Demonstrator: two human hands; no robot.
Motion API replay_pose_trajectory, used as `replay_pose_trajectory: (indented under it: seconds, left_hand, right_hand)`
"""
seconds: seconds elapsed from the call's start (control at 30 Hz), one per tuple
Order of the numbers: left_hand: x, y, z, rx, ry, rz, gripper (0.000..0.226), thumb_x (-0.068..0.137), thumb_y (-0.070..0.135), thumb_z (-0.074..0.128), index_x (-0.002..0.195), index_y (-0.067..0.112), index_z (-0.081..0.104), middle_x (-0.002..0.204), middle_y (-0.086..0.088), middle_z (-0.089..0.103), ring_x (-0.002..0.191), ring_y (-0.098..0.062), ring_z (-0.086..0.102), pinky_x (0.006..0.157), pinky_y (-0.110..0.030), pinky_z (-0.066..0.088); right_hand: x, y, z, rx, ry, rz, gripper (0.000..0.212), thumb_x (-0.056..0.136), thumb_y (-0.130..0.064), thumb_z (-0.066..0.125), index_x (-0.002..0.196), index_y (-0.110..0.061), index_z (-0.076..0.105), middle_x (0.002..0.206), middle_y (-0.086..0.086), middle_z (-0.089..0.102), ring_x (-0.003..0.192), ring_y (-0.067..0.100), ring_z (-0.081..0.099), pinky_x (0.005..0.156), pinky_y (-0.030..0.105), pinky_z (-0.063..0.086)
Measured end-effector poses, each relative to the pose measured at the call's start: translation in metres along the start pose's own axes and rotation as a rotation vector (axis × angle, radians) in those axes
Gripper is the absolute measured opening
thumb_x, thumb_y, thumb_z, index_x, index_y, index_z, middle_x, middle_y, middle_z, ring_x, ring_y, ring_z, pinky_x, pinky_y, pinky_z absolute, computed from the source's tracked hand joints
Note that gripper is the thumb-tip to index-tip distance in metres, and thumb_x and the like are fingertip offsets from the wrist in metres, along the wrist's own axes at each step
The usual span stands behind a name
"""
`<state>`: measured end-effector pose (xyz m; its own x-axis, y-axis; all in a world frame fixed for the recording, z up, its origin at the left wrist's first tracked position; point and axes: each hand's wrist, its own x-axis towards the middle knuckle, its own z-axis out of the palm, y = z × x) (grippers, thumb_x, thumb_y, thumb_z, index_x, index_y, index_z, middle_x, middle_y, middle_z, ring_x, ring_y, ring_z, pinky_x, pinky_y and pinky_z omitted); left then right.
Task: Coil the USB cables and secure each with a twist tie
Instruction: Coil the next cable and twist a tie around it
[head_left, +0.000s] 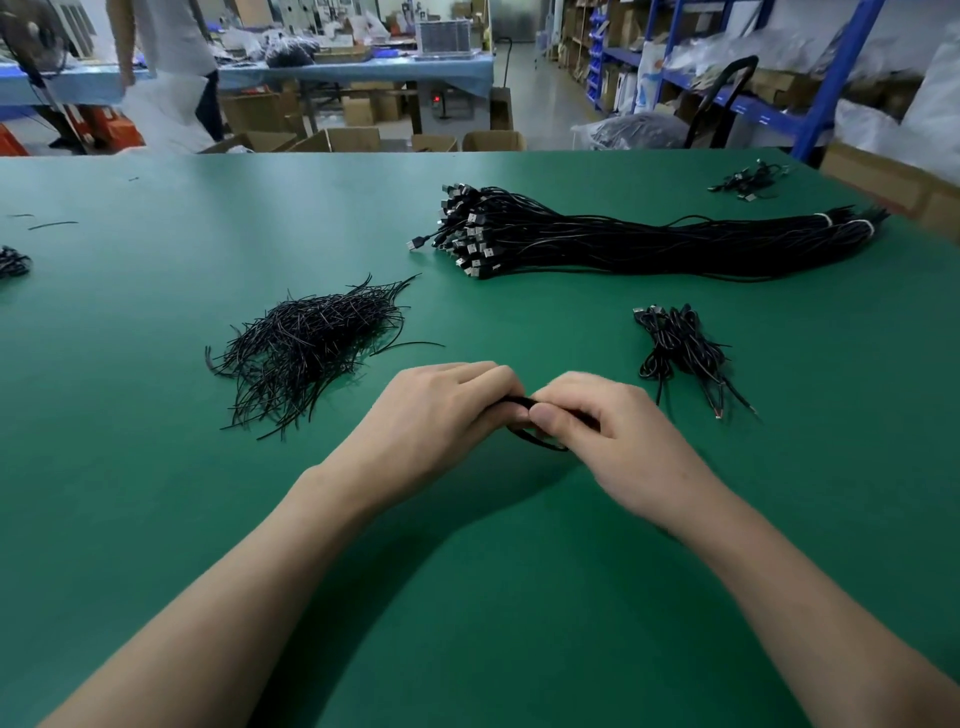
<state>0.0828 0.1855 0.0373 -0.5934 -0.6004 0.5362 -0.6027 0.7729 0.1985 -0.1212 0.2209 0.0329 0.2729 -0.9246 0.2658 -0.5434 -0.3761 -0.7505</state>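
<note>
Both hands meet low over the green table, just in front of the person wearing the camera. The left hand has its fingers curled over the top of a black cable. The right hand pinches the same cable, its thumb pressed flat on it right beside the left fingertips. Only a short stretch of the cable shows between the knuckles, plus a thin loop hanging out below the right thumb, close above the table (whether a tie is on it I cannot tell, since the fingers hide that part).

To the left of the hands and a little farther out lies a loose pile of twist ties, black and bristling, with a few strays poking off its edges. Beyond the hands, toward the right, stretches a long bundle of cables. It is uncoiled, with the plugs heaped at its left end and pale bands round its far right end. Nearer, just right of the right hand, sits a small heap of coiled cables, a few ends trailing toward the near side. Another small bunch lies at the far right corner, and a dark clump sits at the left edge.

Past the table, cardboard boxes stand on the floor and blue shelves line the right. Someone stands by a second table covered in blue.
</note>
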Motion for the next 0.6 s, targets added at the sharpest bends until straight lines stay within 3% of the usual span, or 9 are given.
replay_pose_trajectory:
  seconds: [0.1, 0.2, 0.33, 0.43, 0.5, 0.6]
  left_hand:
    - [0.0, -0.001, 0.0, 0.021, 0.06, 0.002, 0.03, 0.102, 0.038, 0.048, 0.095, 0.014, 0.066, 0.083, 0.008, 0.063, 0.074, -0.013, 0.053, 0.059, -0.033, 0.046]
    - [0.0, -0.001, 0.0, 0.02, 0.08, -0.005, 0.029, 0.102, 0.036, 0.048, 0.094, 0.013, 0.064, 0.083, 0.008, 0.06, 0.073, -0.012, 0.049, 0.058, -0.032, 0.044]
    - [0.0, 0.001, -0.001, -0.041, 0.069, -0.036, 0.029, 0.102, 0.035, 0.047, 0.094, 0.012, 0.062, 0.085, 0.009, 0.06, 0.071, -0.011, 0.046, 0.058, -0.035, 0.047]
    - [0.0, 0.005, -0.002, -0.092, 0.075, -0.02, 0.025, 0.102, 0.033, 0.048, 0.095, 0.013, 0.061, 0.085, 0.009, 0.06, 0.073, -0.013, 0.049, 0.06, -0.034, 0.046]
    - [0.0, 0.006, -0.002, -0.114, 0.082, -0.006, 0.027, 0.102, 0.032, 0.048, 0.095, 0.01, 0.062, 0.085, 0.009, 0.06, 0.072, -0.013, 0.049, 0.061, -0.034, 0.045]
    - [0.0, 0.007, 0.0, -0.124, 0.091, 0.009, 0.029, 0.102, 0.03, 0.049, 0.094, 0.006, 0.064, 0.084, 0.013, 0.054, 0.071, -0.007, 0.041, 0.061, -0.031, 0.042]
  right_hand:
    - [0.001, 0.002, 0.002, -0.082, 0.101, -0.057, 0.017, 0.098, -0.032, 0.062, 0.1, -0.025, 0.077, 0.107, -0.013, 0.065, 0.108, 0.001, 0.055, 0.094, 0.016, 0.038]
    - [0.001, 0.003, 0.001, 0.206, -0.04, 0.11, 0.021, 0.098, -0.038, 0.059, 0.101, -0.024, 0.074, 0.099, -0.008, 0.074, 0.087, -0.002, 0.064, 0.078, 0.022, 0.046]
    - [-0.001, 0.004, -0.005, 0.448, -0.289, 0.242, 0.042, 0.102, -0.048, 0.041, 0.112, -0.017, 0.067, 0.093, -0.006, 0.077, 0.063, -0.002, 0.06, 0.058, 0.015, 0.043]
    - [-0.002, 0.009, -0.009, 0.558, -0.413, 0.298, 0.052, 0.1, -0.06, 0.04, 0.114, -0.022, 0.072, 0.09, 0.002, 0.068, 0.071, 0.018, 0.051, 0.062, 0.025, 0.038]
    - [-0.003, 0.011, -0.01, 0.68, -0.509, 0.333, 0.057, 0.096, -0.063, 0.044, 0.118, -0.019, 0.072, 0.091, 0.003, 0.06, 0.073, 0.018, 0.05, 0.062, 0.026, 0.039]
    - [-0.005, 0.012, -0.01, 0.773, -0.534, 0.34, 0.054, 0.092, -0.061, 0.05, 0.106, -0.013, 0.07, 0.086, 0.001, 0.058, 0.07, 0.016, 0.053, 0.061, 0.028, 0.04]
